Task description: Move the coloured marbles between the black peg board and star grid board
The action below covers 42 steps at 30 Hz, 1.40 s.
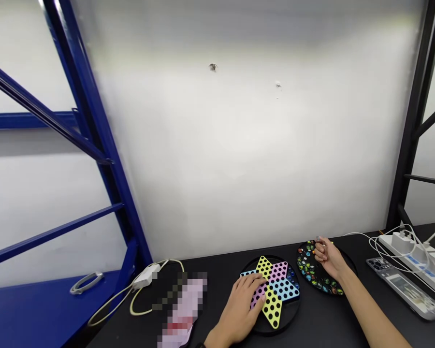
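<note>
A round black Chinese checkers board (275, 290) with a star of yellow, pink and blue hole fields lies on the black table. My left hand (241, 307) rests flat on its left side, fingers stretched out. To the right stands a black round tray (311, 273) full of small coloured marbles. My right hand (328, 258) reaches into that tray with the fingers pinched together at its far edge; what they hold is too small to name.
A white adapter with cable (145, 278) lies at the left, a blurred pink item (184, 309) beside it. A white power strip (413, 251) with plugs and a phone (406, 287) sit at the right. Blue shelving (94, 145) stands left, a black frame (416, 116) right.
</note>
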Available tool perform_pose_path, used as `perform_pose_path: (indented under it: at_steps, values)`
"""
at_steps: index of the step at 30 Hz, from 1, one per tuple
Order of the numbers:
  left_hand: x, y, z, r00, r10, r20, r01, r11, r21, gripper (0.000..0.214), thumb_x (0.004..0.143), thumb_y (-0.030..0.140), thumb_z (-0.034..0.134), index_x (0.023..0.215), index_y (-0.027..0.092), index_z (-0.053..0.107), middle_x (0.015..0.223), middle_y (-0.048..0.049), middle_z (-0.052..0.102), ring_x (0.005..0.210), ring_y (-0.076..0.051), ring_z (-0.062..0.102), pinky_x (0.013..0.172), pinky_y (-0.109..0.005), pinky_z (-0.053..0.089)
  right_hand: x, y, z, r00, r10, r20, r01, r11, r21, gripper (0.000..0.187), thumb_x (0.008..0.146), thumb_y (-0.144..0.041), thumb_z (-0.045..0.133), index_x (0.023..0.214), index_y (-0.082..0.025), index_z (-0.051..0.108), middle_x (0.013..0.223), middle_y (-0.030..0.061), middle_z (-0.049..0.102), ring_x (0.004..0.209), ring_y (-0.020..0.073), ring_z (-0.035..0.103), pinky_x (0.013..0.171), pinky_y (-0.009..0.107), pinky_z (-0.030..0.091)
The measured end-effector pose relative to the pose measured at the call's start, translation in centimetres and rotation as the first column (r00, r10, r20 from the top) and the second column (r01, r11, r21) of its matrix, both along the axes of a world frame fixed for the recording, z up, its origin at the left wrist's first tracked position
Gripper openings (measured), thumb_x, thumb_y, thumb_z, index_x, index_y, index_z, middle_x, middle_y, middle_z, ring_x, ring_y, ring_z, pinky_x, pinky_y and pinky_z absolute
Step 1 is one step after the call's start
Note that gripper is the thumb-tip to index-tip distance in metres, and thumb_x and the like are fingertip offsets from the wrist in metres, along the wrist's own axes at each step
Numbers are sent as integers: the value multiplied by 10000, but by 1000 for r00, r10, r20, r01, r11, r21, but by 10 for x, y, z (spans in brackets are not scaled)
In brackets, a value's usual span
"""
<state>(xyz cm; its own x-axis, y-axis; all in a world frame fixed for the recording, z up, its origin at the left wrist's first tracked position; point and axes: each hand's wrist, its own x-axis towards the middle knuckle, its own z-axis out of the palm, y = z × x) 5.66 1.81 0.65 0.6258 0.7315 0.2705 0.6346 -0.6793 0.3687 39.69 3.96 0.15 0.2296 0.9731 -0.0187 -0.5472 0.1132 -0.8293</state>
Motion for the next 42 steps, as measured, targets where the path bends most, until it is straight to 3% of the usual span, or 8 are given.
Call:
perform_pose_path:
  at_steps: [4, 6, 10, 14, 16, 19, 21, 42]
  values:
    - [-1, 0, 1, 1000, -6, 9, 6, 1000, 19, 354, 989, 449, 421, 1291, 326, 560, 1373, -18, 556, 1275, -243, 484, 1107, -437, 378, 5, -5, 5, 998, -34, 43, 33, 999, 35, 195, 784, -410, 492, 727, -224, 503, 592, -57, 384, 440, 90, 323, 425, 237, 335]
    - [0, -1, 2, 1000, -9, 11, 9, 1000, 18, 349, 989, 445, 420, 1284, 328, 564, 1370, -17, 559, 1272, -241, 487, 1105, -434, 381, 8, -4, 3, 968, -115, 223, 114, 993, 17, 245, 787, -465, 450, 732, -232, 502, 627, -26, 451, 476, 117, 387, 435, 254, 355]
    - [1, -1, 4, 1000, -8, 15, 8, 1000, -13, 346, 990, 442, 420, 1284, 324, 558, 1384, -18, 545, 1285, -245, 472, 1114, -452, 367, 9, 3, -10, 761, -222, 610, 297, 954, -23, 331, 778, -535, 449, 718, -223, 542, 653, 12, 535, 543, 158, 480, 478, 270, 374]
    - [1, -2, 3, 1000, -10, 13, 11, 999, -34, 353, 991, 451, 416, 1291, 325, 551, 1385, -19, 543, 1294, -249, 462, 1126, -474, 349, -2, 10, -24, 607, -227, 762, 332, 943, 16, 193, 742, -388, 570, 752, -212, 648, 868, 69, 642, 896, 249, 583, 733, 307, 444]
    - [1, -2, 3, 1000, -11, 19, 11, 1000, -20, 363, 990, 455, 414, 1299, 321, 551, 1382, -24, 547, 1291, -250, 467, 1126, -470, 352, -10, 12, -28, 423, -180, 888, 334, 942, 32, 255, 802, -345, 518, 936, -205, 684, 1027, 94, 633, 1015, 265, 575, 819, 317, 432]
    - [0, -3, 3, 1000, 2, 16, -2, 1000, -2, 361, 983, 454, 427, 1297, 333, 558, 1379, -16, 551, 1283, -251, 476, 1119, -463, 364, -17, 16, -32, -1, -2, 1000, 325, 946, 2, 440, 905, -308, 381, 1260, -147, 584, 1219, 153, 567, 1126, 276, 563, 863, 332, 436]
    - [-1, -4, 5, 1000, 13, 4, -13, 1000, -4, 355, 977, 455, 436, 1292, 348, 559, 1382, -3, 549, 1282, -248, 478, 1117, -460, 370, -19, 20, -33, -124, 75, 989, 323, 946, -31, 478, 932, -294, 336, 1329, -124, 541, 1259, 179, 551, 1165, 289, 554, 874, 346, 443]
    - [1, -9, 13, 1000, 8, 3, -8, 999, -44, 347, 965, 385, 471, 1294, 309, 549, 1377, -24, 543, 1276, -250, 468, 1120, -474, 351, -19, 30, -32, -181, 152, 972, 248, 963, -104, 326, 936, -257, 396, 1200, -240, 587, 1231, 91, 631, 1118, 230, 598, 854, 287, 419]
